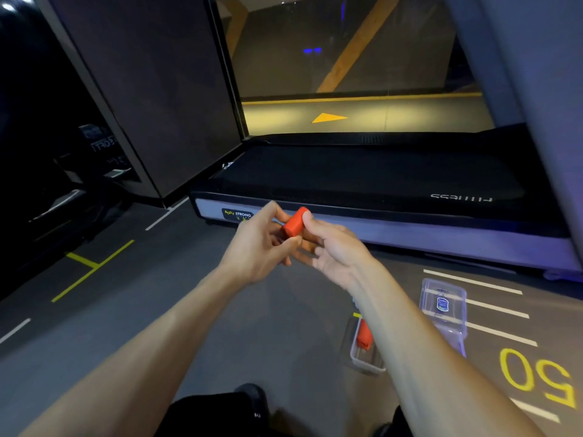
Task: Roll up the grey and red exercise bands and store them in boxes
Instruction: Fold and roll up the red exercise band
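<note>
A tightly rolled red exercise band is held up in front of me, above the grey floor. My left hand pinches its lower end between thumb and fingers. My right hand holds the roll's right side with thumb on top. On the floor at the lower right stands a clear plastic box with another rolled red band inside, partly hidden by my right forearm. A clear lid or second box with a blue label lies beside it. No grey band is visible.
A treadmill labelled Body Strong lies across the floor just beyond my hands. A dark partition stands at the left. White and yellow lines and a yellow "50" mark the floor. My dark shoe shows at the bottom.
</note>
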